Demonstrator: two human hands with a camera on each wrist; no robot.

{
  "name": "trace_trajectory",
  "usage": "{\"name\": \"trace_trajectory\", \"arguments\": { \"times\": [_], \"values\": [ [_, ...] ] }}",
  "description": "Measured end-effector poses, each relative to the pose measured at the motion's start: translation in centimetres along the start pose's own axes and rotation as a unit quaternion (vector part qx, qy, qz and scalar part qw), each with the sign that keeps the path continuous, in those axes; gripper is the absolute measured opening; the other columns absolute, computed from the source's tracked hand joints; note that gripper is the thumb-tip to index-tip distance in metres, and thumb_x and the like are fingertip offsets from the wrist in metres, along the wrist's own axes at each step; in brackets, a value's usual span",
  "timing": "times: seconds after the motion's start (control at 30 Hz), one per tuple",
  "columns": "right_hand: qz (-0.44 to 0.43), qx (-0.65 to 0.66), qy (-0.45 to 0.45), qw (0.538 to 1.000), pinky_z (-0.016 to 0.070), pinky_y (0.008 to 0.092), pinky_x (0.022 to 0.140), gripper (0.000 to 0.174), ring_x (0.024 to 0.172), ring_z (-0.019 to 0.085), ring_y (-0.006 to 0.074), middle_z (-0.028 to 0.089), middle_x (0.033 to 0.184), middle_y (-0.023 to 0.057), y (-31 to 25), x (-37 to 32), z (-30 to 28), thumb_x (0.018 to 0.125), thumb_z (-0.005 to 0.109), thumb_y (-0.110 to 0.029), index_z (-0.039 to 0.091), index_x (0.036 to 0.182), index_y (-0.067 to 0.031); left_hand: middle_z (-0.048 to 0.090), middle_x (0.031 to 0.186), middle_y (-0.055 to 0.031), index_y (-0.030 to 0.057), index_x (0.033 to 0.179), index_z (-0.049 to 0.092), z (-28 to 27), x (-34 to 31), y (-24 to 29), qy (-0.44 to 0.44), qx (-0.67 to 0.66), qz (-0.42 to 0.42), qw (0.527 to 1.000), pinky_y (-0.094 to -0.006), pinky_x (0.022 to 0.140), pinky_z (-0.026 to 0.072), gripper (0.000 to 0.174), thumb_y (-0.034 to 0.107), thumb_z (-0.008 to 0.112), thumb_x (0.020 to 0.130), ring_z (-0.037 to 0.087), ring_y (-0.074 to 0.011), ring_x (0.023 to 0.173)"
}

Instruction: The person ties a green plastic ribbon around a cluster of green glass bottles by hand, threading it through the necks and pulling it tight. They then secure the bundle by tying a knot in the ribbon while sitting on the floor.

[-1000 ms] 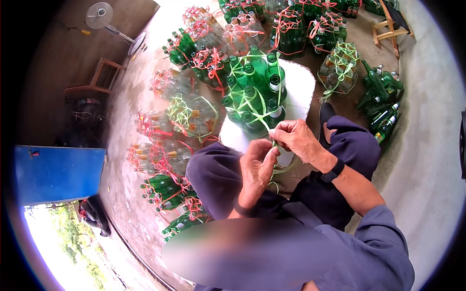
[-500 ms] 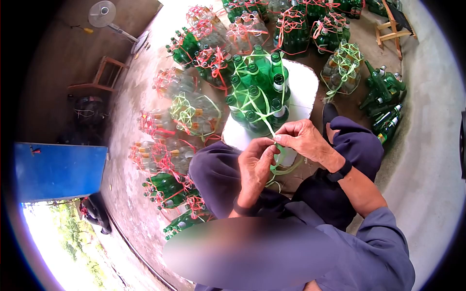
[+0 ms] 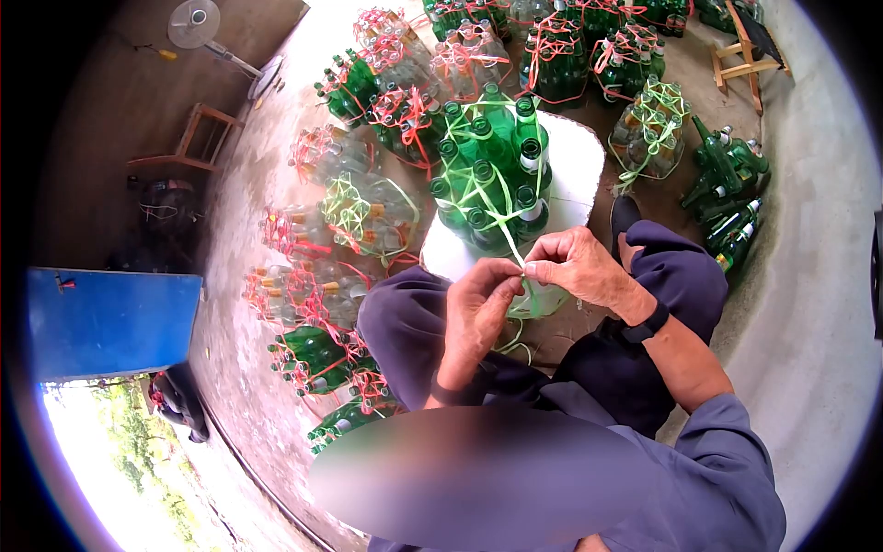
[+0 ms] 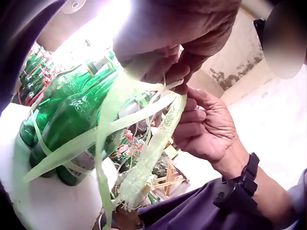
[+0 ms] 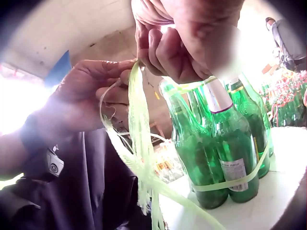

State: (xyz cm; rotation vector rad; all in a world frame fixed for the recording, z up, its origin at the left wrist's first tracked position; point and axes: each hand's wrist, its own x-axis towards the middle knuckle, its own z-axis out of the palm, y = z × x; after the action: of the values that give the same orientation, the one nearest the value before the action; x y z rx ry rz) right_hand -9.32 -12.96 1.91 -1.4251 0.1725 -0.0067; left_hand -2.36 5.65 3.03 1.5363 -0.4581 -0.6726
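Several green bottles (image 3: 499, 124) stand in a bundle on a white board (image 3: 578, 156), with light green strap (image 3: 497, 218) running between their necks and round their lower sides. From the near edge of the bundle the strap stretches to both hands. The left hand (image 3: 476, 308) and right hand (image 3: 579, 267) meet fingertip to fingertip, each pinching the strap. In the right wrist view, loose strap ends (image 5: 140, 129) hang below the pinching fingers. The left wrist view shows the strap (image 4: 158, 143) dangling beside the bottles (image 4: 79, 120). The exact point between the fingertips is hidden.
Bundles of clear and green bottles tied with red strap (image 3: 395, 120) stand left and behind. A bundle with green strap (image 3: 649, 129) and loose green bottles (image 3: 727, 175) are at the right, near a wooden stool (image 3: 745, 64). A fan (image 3: 193, 25) stands far left.
Both hands stay close together on the strap. The left hand has shifted slightly left and its fingers have changed position at the pinch; the right hand has hardly moved.
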Motion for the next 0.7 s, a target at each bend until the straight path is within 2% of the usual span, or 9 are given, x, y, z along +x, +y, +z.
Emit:
{"name": "trace_trajectory", "arguments": {
  "times": [0.13, 0.2, 0.37, 0.43, 0.47, 0.53, 0.57, 0.67, 0.7],
  "values": [
    [0.013, 0.016, 0.000, 1.000, 0.0433, 0.0224, 0.060, 0.012, 0.067, 0.052, 0.0023, 0.062, 0.070, -0.0044, 0.0, 0.0, 0.1, 0.089, 0.070, -0.009, 0.072, 0.084, 0.0018, 0.069, 0.091, -0.0049, -0.0040, 0.103, 0.065, -0.5, 0.3, 0.2, 0.026, -0.006, -0.002, 1.000, -0.0252, 0.079, 0.0497, 0.013, 0.000, 0.067, 0.091, 0.063, -0.0112, 0.086],
    [0.013, 0.020, -0.002, 1.000, 0.0428, 0.0224, 0.059, 0.012, 0.066, 0.051, 0.0023, 0.062, 0.070, -0.0044, 0.5, 0.1, 0.2, 0.089, 0.070, -0.009, 0.072, 0.083, 0.0018, 0.069, 0.091, -0.0059, -0.0036, 0.103, 0.066, -0.8, 0.6, 0.0, 0.067, 0.051, 0.030, 0.996, -0.0253, 0.080, 0.0496, 0.014, 0.000, 0.068, 0.090, 0.063, -0.0116, 0.087],
    [0.009, 0.028, -0.008, 1.000, 0.0416, 0.0223, 0.058, 0.013, 0.066, 0.050, 0.0020, 0.061, 0.069, -0.0044, 0.7, 0.1, 0.4, 0.088, 0.070, -0.009, 0.071, 0.082, 0.0017, 0.069, 0.092, -0.0070, -0.0020, 0.101, 0.067, -0.9, 1.2, -1.1, 0.116, 0.088, 0.075, 0.987, -0.0273, 0.080, 0.0502, 0.017, 0.001, 0.073, 0.085, 0.064, -0.0143, 0.085],
    [0.013, 0.032, -0.004, 0.999, 0.0420, 0.0222, 0.058, 0.013, 0.066, 0.050, 0.0023, 0.062, 0.069, -0.0043, 0.6, 0.0, 0.3, 0.088, 0.070, -0.010, 0.071, 0.082, 0.0019, 0.066, 0.101, -0.0037, 0.0013, 0.103, 0.066, -1.1, 1.4, -1.2, 0.129, 0.179, 0.112, 0.969, -0.0269, 0.086, 0.0476, 0.018, 0.000, 0.072, 0.085, 0.061, -0.0131, 0.094],
    [0.013, 0.032, -0.004, 0.999, 0.0420, 0.0222, 0.058, 0.013, 0.066, 0.050, 0.0023, 0.062, 0.069, -0.0043, 0.6, 0.0, 0.4, 0.088, 0.070, -0.010, 0.071, 0.082, 0.0019, 0.066, 0.101, -0.0037, 0.0013, 0.103, 0.066, -1.1, 1.5, -1.2, 0.129, 0.179, 0.112, 0.969, -0.0269, 0.086, 0.0476, 0.018, 0.000, 0.072, 0.085, 0.061, -0.0131, 0.094],
    [0.004, 0.010, 0.017, 1.000, 0.0426, 0.0224, 0.058, 0.014, 0.066, 0.051, 0.0026, 0.062, 0.069, -0.0042, 0.6, 0.0, 0.5, 0.089, 0.071, -0.009, 0.070, 0.081, 0.0023, 0.065, 0.104, -0.0097, 0.0015, 0.102, 0.065, -0.5, 1.4, 0.1, 0.197, 0.362, 0.263, 0.872, -0.0330, 0.090, 0.0465, 0.021, 0.003, 0.074, 0.083, 0.061, -0.0215, 0.099],
    [0.004, 0.010, 0.018, 1.000, 0.0426, 0.0224, 0.058, 0.014, 0.066, 0.051, 0.0026, 0.062, 0.069, -0.0042, 0.7, 0.0, 0.5, 0.089, 0.071, -0.009, 0.070, 0.081, 0.0023, 0.064, 0.107, -0.0149, 0.0005, 0.100, 0.064, -0.4, 1.0, 0.4, 0.214, 0.383, 0.274, 0.856, -0.0367, 0.092, 0.0451, 0.022, 0.005, 0.075, 0.081, 0.059, -0.0275, 0.101],
    [0.001, 0.006, 0.035, 0.999, 0.0432, 0.0226, 0.059, 0.015, 0.066, 0.051, 0.0027, 0.062, 0.069, -0.0037, 0.9, 0.1, 0.7, 0.089, 0.072, -0.009, 0.069, 0.080, 0.0029, 0.063, 0.101, -0.0125, 0.0001, 0.098, 0.063, 0.2, -0.4, 0.8, 0.192, 0.337, 0.280, 0.878, -0.0335, 0.085, 0.0463, 0.020, 0.004, 0.075, 0.082, 0.059, -0.0237, 0.092],
    [-0.001, 0.000, 0.041, 0.999, 0.0430, 0.0226, 0.058, 0.015, 0.066, 0.050, 0.0025, 0.062, 0.068, -0.0035, 0.7, 0.0, 0.8, 0.089, 0.072, -0.009, 0.069, 0.080, 0.0032, 0.064, 0.093, -0.0115, 0.0041, 0.093, 0.064, 0.8, -1.0, 0.5, 0.178, 0.284, 0.236, 0.912, -0.0395, 0.074, 0.0459, 0.019, 0.008, 0.078, 0.081, 0.058, -0.0299, 0.083]
  ]
}}
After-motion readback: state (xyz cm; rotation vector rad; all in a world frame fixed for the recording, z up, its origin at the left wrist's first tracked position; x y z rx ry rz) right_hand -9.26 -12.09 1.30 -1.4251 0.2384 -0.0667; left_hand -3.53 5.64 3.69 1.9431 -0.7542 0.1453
